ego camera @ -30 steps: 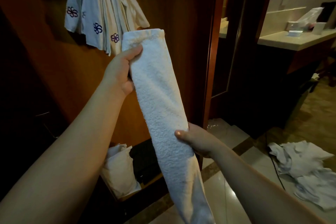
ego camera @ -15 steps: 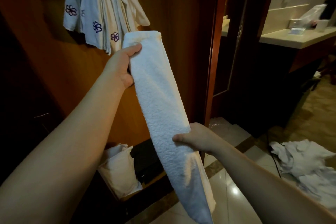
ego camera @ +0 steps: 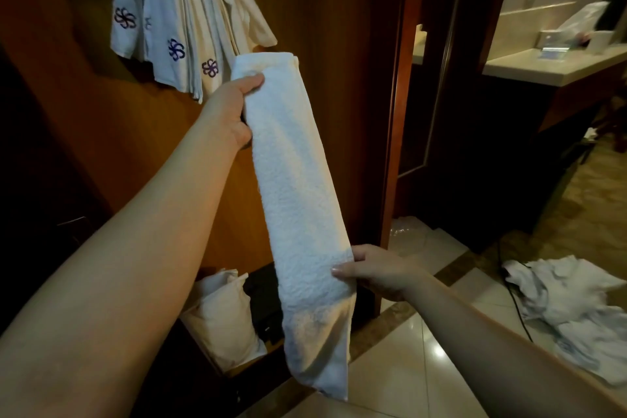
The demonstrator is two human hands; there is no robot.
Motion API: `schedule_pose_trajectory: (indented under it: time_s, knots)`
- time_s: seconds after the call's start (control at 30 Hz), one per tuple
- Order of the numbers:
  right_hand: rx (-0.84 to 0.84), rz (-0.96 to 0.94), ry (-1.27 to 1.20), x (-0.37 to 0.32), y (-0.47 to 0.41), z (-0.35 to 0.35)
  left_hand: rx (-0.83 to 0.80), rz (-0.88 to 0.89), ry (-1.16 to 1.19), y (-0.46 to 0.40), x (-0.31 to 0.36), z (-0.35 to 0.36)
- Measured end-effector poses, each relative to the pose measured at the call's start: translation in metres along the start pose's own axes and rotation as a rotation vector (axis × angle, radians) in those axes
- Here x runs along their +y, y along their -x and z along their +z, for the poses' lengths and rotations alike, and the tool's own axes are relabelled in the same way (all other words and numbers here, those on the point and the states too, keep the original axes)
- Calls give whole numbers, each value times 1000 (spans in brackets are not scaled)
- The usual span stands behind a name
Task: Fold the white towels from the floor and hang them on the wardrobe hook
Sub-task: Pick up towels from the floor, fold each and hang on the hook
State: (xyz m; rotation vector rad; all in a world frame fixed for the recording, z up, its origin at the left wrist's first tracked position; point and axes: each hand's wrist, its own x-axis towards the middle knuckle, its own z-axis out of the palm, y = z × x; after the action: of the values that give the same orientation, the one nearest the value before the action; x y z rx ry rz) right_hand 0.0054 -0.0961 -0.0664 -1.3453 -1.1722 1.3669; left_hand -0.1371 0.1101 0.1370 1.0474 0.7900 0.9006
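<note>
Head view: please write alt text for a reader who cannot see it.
Two hands hold a long folded white towel before a wooden wardrobe: the left hand grips near its top, the right hand lower down. Flower-printed towels hang above; crumpled white towels lie on the floor.

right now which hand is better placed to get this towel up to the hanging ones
Left. The left hand grips the towel near its top, just below the hanging cloths; the right hand holds it much lower.

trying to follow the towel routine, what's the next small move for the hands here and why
Probably bring the right hand up toward the left hand to fold the towel in half. It hangs as a long narrow strip, pinched near its top and low down, just below the hanging cloths, so it seems too long to hang yet.
</note>
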Motion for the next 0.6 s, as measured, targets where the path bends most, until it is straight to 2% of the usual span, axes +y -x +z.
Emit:
schedule_pose_trajectory:
  time_s: [0.17, 0.33, 0.43, 0.5, 0.6]
  knots:
    - [-144, 125, -82, -3, -1, 3, -16, -42, -8, -17, -4, -2]
    - [-215, 269, 170, -18, 3, 9, 64, -80, -134, -37, -22, 0]
    - [-222, 270, 242, -31, 10, 10, 109, -141, -231, -52, -38, -3]
    - [-237, 240, 163, -35, 14, 5, 127, -197, -277, -61, -51, -5]
    - [-163, 151, -69, -41, 17, -1, -24, -299, -300, -64, -77, -10]
